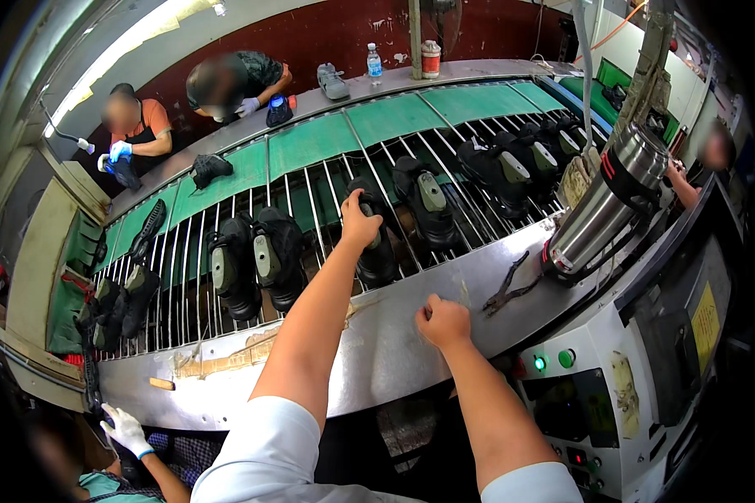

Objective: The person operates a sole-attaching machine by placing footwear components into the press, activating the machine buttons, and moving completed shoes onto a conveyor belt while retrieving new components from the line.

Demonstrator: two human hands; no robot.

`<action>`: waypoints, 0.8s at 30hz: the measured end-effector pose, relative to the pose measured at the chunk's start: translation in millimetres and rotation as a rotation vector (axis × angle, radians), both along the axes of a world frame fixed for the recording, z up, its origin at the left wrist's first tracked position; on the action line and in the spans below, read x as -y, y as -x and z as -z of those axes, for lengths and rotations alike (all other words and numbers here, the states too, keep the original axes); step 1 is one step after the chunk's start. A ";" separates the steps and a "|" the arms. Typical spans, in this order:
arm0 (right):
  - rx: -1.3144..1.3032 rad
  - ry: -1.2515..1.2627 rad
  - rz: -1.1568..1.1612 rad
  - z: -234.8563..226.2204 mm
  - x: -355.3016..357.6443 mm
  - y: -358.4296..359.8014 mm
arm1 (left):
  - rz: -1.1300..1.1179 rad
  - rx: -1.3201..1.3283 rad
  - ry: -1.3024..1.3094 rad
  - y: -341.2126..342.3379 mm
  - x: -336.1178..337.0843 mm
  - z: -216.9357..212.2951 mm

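Observation:
My left hand (361, 220) reaches out over the metal roller rack and is closed on a black shoe (377, 254) that has a last inside. Its fingers grip the upper part, hiding some of the last. Above the steel ledge (394, 331) my right hand (445, 321) is curled into a loose fist, apart from any shoe, and nothing shows in it. Another black shoe with a pale green last (430, 193) stands just right of the held one. Two more lasted shoes, one with its last (266, 258) facing up, sit to the left.
A steel thermos (600, 205) and black pliers (509, 289) are on the ledge at right, above a control panel (566, 402). More shoes (512, 168) line the rack. Two people work across the green belt (310, 126); a white-gloved hand (127, 430) is at lower left.

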State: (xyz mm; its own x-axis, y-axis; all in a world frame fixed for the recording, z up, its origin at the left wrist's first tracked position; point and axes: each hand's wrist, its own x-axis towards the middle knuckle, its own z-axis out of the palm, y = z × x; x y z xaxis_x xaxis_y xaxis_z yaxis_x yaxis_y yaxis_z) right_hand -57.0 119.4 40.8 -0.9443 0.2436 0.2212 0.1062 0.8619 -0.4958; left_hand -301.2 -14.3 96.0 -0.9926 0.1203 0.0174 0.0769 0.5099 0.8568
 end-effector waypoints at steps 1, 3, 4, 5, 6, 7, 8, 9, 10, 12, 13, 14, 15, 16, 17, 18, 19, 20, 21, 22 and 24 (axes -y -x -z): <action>0.006 -0.004 0.001 -0.2 -0.6 0.4 | -0.027 -0.009 0.011 -1.6 0.1 -0.7; 0.020 -0.015 0.003 -1.0 -0.2 1.1 | -0.084 -0.026 0.028 -4.5 -4.8 1.1; 0.027 -0.022 0.005 -1.6 0.2 1.1 | -0.115 -0.035 0.034 -4.5 -6.0 1.7; 0.034 -0.029 0.008 -2.1 0.4 0.7 | -0.115 -0.054 0.030 -2.0 -6.2 2.9; 0.026 -0.035 0.009 -0.6 -0.2 -0.3 | -0.110 -0.057 0.048 2.3 -7.6 4.0; 0.018 -0.040 0.010 1.3 0.9 -0.9 | -0.104 -0.060 0.066 7.7 -7.8 4.4; 0.010 -0.045 0.011 2.9 0.9 0.7 | -0.097 -0.063 0.085 13.8 -7.1 4.1; -0.008 -0.044 0.011 3.7 -0.4 1.3 | -0.072 -0.068 0.110 21.3 -6.3 3.6; -0.021 -0.036 0.011 3.5 1.1 0.2 | -0.005 -0.027 0.138 27.2 -2.7 -1.0; -0.031 -0.023 0.013 2.5 1.3 -0.9 | 0.021 -0.016 0.152 28.6 -2.8 -7.0; -0.028 -0.017 0.014 1.5 0.9 -0.4 | 0.009 -0.005 0.151 23.1 -6.9 -9.1; -0.025 -0.012 0.015 1.9 0.5 -1.7 | 0.007 -0.006 0.124 17.8 -8.8 -8.3; -0.023 -0.015 0.014 1.3 0.8 -0.9 | -0.004 -0.016 0.094 15.9 -5.8 -6.8; -0.020 -0.018 0.013 0.6 1.1 -0.3 | -0.016 -0.026 0.064 12.5 -2.8 -6.6; -0.017 -0.021 0.010 0.0 1.7 0.1 | -0.008 -0.068 0.065 11.4 -2.7 -1.2; -0.007 -0.015 0.010 -1.7 2.2 -0.2 | -0.004 -0.101 0.079 8.9 -1.8 0.3; -0.001 -0.007 0.005 -3.2 3.9 -0.6 | -0.027 -0.151 0.097 7.8 0.8 5.3; 0.006 0.002 -0.002 -4.5 6.0 -0.3 | -0.052 -0.201 0.117 7.5 3.1 9.8; 0.010 -0.003 0.006 -3.6 6.0 -0.1 | -0.079 -0.192 0.122 4.3 -0.6 7.9; 0.015 -0.010 0.007 -3.3 6.1 0.3 | -0.103 -0.162 0.129 3.5 -0.9 4.4; -0.006 0.002 0.006 -4.9 9.0 1.6 | -0.138 -0.152 0.143 0.1 1.6 0.1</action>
State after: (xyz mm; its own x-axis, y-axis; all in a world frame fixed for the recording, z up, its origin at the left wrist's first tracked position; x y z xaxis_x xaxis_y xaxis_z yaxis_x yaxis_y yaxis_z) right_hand -58.6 110.4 45.7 -0.9417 0.2492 0.2262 0.1081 0.8604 -0.4980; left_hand -301.3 -15.9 96.0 -0.9871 -0.0043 0.1602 0.1205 0.6395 0.7593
